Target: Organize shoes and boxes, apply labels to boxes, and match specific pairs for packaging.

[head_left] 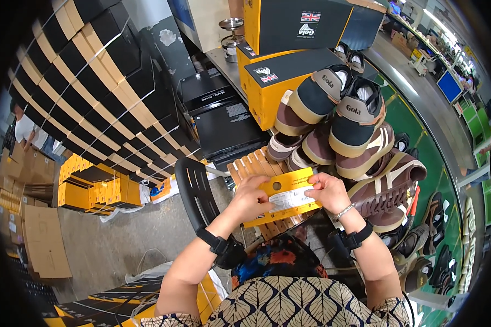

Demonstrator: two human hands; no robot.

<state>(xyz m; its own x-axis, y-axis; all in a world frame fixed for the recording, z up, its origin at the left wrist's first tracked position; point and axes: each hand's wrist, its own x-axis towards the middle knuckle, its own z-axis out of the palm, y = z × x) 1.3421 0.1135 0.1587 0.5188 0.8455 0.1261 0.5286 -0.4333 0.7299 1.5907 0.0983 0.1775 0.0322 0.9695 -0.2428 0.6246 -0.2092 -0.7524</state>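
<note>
A yellow shoebox panel point(286, 181) with a round hole is in front of me, above a slatted wooden surface. Across it lies a white printed label point(289, 199), slightly tilted. My left hand point(249, 199) pinches the label's left end, thumb low and fingers curled. At the other end, my right hand point(331, 192) is closed with its thumb on the label. Whether the label is stuck down all along cannot be seen. Brown and black sneakers point(360, 111) with pale stripes are piled just beyond my right hand.
Black and yellow shoeboxes point(273, 90) stand behind the sneakers. A black chair back point(196, 188) is beside my left forearm. Tall strapped stacks of boxes point(93, 82) rise at the left. More shoes point(433, 218) lie on a green conveyor surface at the right.
</note>
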